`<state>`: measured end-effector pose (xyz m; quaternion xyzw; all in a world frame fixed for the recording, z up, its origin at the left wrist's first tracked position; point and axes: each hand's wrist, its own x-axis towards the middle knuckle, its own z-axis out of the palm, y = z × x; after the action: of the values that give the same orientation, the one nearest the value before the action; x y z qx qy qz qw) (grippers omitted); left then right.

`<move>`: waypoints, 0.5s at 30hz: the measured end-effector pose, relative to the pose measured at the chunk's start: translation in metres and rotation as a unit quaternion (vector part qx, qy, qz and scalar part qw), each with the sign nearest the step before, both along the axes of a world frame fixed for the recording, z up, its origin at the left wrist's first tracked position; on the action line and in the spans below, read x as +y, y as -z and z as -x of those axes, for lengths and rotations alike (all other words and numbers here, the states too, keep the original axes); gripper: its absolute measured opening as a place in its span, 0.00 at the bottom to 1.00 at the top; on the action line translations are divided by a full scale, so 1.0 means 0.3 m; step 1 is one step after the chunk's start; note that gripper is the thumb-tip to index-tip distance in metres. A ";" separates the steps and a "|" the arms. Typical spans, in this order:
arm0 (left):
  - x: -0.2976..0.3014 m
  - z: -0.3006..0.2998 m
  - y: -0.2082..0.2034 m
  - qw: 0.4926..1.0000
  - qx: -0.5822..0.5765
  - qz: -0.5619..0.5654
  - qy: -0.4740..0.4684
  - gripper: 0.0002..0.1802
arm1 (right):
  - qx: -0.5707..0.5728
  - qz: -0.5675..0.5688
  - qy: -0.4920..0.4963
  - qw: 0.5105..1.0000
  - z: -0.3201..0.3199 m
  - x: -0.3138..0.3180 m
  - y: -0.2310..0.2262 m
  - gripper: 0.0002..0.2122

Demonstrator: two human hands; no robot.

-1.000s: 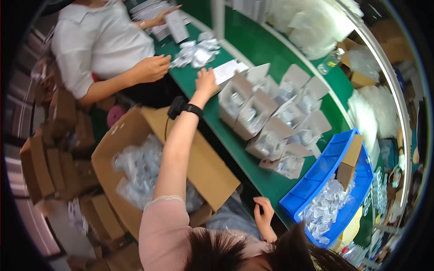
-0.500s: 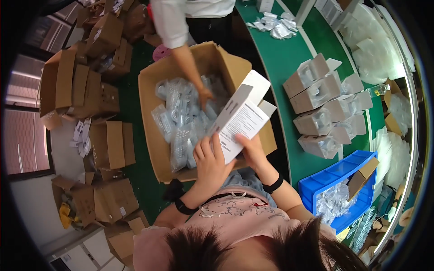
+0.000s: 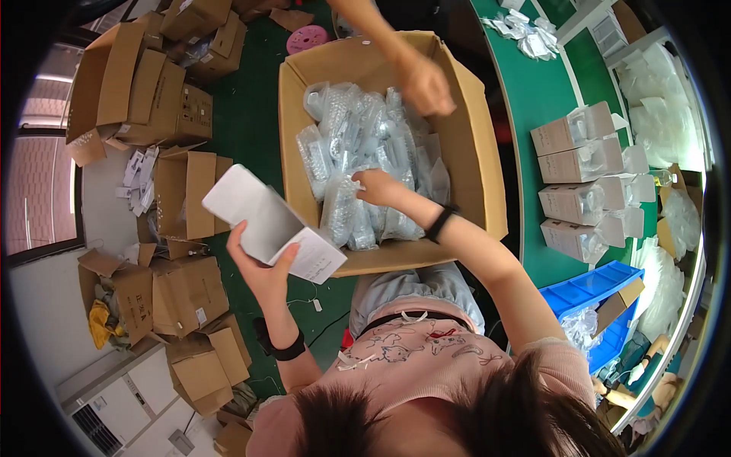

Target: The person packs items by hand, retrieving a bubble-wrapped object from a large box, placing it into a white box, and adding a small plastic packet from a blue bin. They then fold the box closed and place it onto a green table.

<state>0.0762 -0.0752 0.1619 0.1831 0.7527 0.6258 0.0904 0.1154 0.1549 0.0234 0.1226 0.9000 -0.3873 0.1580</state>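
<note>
My left hand (image 3: pixel 264 270) grips an open white box (image 3: pixel 316 255) by its lower side. Its long flap stands out to the upper left and the hollow inside shows. Across the large cardboard carton (image 3: pixel 478 114), my right hand (image 3: pixel 373 187) reaches in, fingers closed on the top of a bubble-wrapped package (image 3: pixel 339 209); what the wrap contains is hard to make out. Several more bubble-wrapped packages (image 3: pixel 343 114) lie around it in the carton. A co-worker's hand (image 3: pixel 426 85), blurred, hangs over the carton's far right part.
On the green table (image 3: pixel 512 68) at right stand several open white boxes (image 3: pixel 567 171) with clear plastic inside. A blue crate (image 3: pixel 601 286) holds clear plastic packaging. Brown cartons (image 3: pixel 183 293) are stacked along the left, and a pink reel (image 3: pixel 307 39) lies beyond the big carton.
The white box went from both hands to my left hand alone, moving left and turning its open side up. My right hand moved onto a bubble-wrapped package. The co-worker's hand rose out of the packages.
</note>
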 end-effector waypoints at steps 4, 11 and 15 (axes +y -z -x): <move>-0.078 -0.009 0.021 0.987 0.026 0.025 -0.154 0.41 | -0.180 0.001 0.053 0.982 0.147 -0.212 0.174 0.29; -0.096 0.031 0.062 0.980 0.110 0.025 -0.165 0.38 | -0.145 -0.195 0.333 0.911 0.208 -0.428 0.320 0.27; -0.127 0.016 0.060 0.967 0.139 0.027 -0.214 0.38 | 0.002 -0.231 0.275 0.933 0.161 -0.496 0.343 0.27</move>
<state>0.0716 -0.1132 0.1439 0.1006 0.7960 0.5788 -0.1457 0.0672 0.0062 -0.0796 0.3975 0.8962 -0.1969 0.0103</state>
